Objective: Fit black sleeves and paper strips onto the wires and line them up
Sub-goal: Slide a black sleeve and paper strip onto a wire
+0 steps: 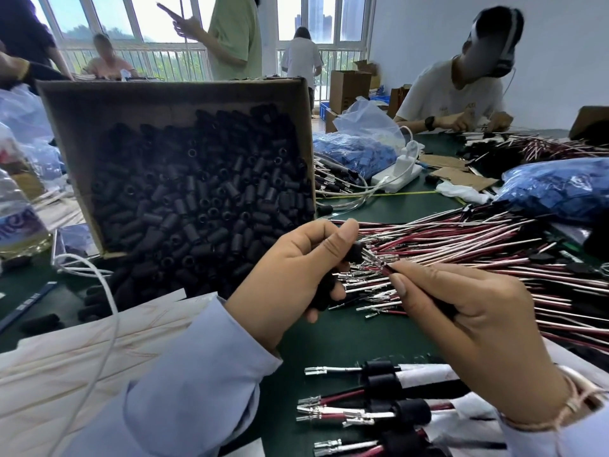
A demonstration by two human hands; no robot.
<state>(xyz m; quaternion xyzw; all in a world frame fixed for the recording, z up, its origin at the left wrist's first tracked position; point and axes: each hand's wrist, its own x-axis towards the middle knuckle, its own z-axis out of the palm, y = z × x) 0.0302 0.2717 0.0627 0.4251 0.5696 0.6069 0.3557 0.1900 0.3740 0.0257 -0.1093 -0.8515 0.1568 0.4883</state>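
My left hand grips several black sleeves; one black sleeve is pinched between thumb and forefinger, and others sit in the curled lower fingers. My right hand pinches a red and white wire pair just behind its metal terminals, whose tip points at that sleeve a short gap away. Behind both hands spreads a big pile of loose red and white wires. Finished wires with black sleeves and white paper strips lie side by side under my right wrist. A tilted cardboard box holds many black sleeves.
White paper sheets and a white cord lie at the lower left. Bags of blue parts sit at the right and centre back. A white power strip is behind. A plastic bottle stands left. A person works across the green table.
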